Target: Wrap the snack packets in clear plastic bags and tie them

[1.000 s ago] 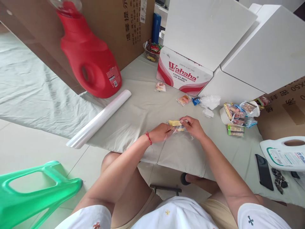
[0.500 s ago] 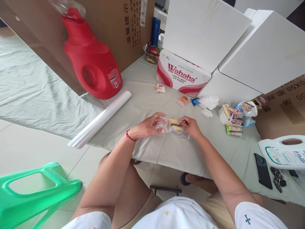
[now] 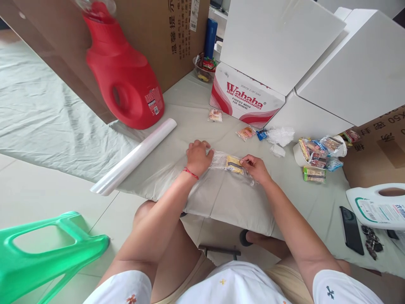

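A small yellow snack packet with a dark band lies on clear plastic film near the front edge of the cloth-covered table. My right hand pinches the packet's right end between thumb and fingers. At the film's left end is my left hand, back up, with a red string on the wrist. Its fingers are curled down at the film and partly hidden. Beyond my hands lie a pink-and-clear snack packet, a pale snack packet and crumpled clear plastic.
Left: a roll of film, a red jug, a green stool. Right: a white tub of snacks, a green-ended packet, a phone, keys, a white jug. A Wahaha carton stands behind.
My left hand has turned from open fingers beside the packet to curled fingers at the film's left end. The film now lies stretched out leftwards. My right hand stays on the packet.
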Available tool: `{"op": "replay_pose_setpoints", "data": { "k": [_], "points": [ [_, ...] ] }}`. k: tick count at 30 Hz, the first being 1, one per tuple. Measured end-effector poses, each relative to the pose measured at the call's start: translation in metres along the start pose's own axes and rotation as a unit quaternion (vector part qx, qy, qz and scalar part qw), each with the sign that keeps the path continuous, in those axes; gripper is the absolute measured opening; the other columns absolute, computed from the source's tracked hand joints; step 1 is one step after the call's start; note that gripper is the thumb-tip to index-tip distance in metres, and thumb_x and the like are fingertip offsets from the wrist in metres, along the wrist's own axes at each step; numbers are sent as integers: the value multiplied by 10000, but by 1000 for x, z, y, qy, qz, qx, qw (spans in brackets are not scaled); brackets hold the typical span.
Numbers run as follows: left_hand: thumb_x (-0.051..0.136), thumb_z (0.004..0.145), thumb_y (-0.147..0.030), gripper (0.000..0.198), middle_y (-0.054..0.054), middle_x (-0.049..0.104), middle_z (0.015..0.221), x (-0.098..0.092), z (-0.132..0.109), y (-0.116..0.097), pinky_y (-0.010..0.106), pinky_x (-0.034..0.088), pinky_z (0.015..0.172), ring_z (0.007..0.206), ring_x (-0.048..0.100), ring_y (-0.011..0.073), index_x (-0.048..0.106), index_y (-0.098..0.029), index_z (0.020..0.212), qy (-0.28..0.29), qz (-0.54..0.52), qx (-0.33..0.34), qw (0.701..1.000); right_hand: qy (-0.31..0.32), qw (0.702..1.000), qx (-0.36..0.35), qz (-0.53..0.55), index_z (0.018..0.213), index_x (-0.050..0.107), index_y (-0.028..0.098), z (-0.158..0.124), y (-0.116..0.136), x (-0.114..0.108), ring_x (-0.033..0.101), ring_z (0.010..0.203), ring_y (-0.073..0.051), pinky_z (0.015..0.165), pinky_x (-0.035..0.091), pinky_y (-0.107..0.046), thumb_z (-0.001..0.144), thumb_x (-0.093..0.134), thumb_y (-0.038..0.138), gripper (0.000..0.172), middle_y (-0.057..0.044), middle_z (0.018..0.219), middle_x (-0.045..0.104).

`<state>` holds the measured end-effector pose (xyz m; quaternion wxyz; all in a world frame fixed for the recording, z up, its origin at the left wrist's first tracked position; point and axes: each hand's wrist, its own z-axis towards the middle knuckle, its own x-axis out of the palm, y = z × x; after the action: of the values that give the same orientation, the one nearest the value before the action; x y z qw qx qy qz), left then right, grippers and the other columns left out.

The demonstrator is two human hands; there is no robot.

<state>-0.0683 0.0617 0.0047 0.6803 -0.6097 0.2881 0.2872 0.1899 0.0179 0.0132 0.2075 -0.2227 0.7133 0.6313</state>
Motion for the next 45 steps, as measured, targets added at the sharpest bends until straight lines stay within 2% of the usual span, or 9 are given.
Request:
{"op": "replay_pose_setpoints", "data": {
  "k": [6, 9, 13, 18, 23, 28, 35, 39, 45],
  "points": [
    [484, 989, -530, 565, 146, 651, 1370, 4, -4, -25, 567, 251, 1192, 1457, 374, 357, 568, -182, 1426, 3, -32, 127, 991, 8, 1000, 3, 8, 783, 661, 211, 2, -1, -1, 392, 530, -117, 508, 300, -249, 810, 659, 559, 349, 42, 575, 486],
    [536, 992, -390, 413, 103, 598, 1471, 13, -13, -35, 597, 135, 1215, 1509, 302, 356, 646, -256, 1367, -20, 27, 258, 966, 13, 1000, 4, 17, 787, 659, 212, 3, -4, 0, 395, 526, -116, 504, 302, -247, 806, 660, 566, 355, 39, 580, 500],
    [436, 1034, -228, 365, 56, 726, 1249, 27, -21, -41, 511, 275, 1104, 1344, 485, 278, 744, -312, 1209, 60, 29, 379, 923, 37, 998, 16, 54, 802, 648, 213, 4, -5, 0, 403, 518, -112, 499, 309, -249, 797, 680, 566, 354, 39, 590, 524],
    [475, 1003, -182, 337, 58, 755, 1173, 36, -19, -38, 469, 306, 1002, 1253, 536, 261, 764, -281, 1146, 105, 14, 349, 931, 97, 994, 32, 41, 849, 709, 193, 13, -5, -28, 424, 539, -115, 524, 330, -262, 760, 724, 526, 344, 28, 610, 555],
    [516, 983, -174, 299, 44, 759, 1186, 39, -18, -36, 460, 304, 1002, 1244, 548, 257, 776, -271, 1093, 104, -14, 331, 938, 48, 998, 30, 4, 918, 735, 192, 12, -7, -68, 501, 625, -136, 586, 387, -275, 780, 705, 520, 357, -24, 778, 683],
    [542, 969, -163, 291, 40, 758, 1192, 40, -19, -36, 466, 304, 1019, 1221, 553, 260, 784, -275, 1085, 103, -28, 323, 940, 56, 997, 61, -9, 1126, 694, 223, -8, -22, -68, 593, 709, -182, 645, 437, -292, 791, 703, 538, 459, -34, 820, 714],
    [542, 953, -142, 308, 42, 745, 1207, 40, -19, -36, 454, 323, 1013, 1205, 559, 251, 795, -276, 1066, 113, -43, 301, 946, -115, 977, 81, -160, 890, 705, 209, -17, -60, -70, 548, 640, -173, 659, 441, -331, 761, 675, 345, 189, -45, 797, 662],
    [551, 943, -136, 304, 39, 750, 1185, 40, -19, -36, 456, 328, 1026, 1191, 568, 245, 799, -279, 1047, 112, -52, 299, 946, -228, 958, -63, -165, 967, 721, 202, -29, -36, -49, 612, 763, -210, 754, 529, -397, 907, 548, 340, 229, -103, 976, 691],
    [557, 918, -153, 299, 57, 745, 1191, 38, -19, -38, 478, 376, 1064, 1201, 595, 266, 789, -248, 1081, 126, -93, 275, 948, -166, 942, -252, -148, 1510, 481, 243, -46, 15, 24, 498, 1393, -282, 1106, 489, -518, 1044, 482, 418, 497, -142, 1495, 559]
  ]
}}
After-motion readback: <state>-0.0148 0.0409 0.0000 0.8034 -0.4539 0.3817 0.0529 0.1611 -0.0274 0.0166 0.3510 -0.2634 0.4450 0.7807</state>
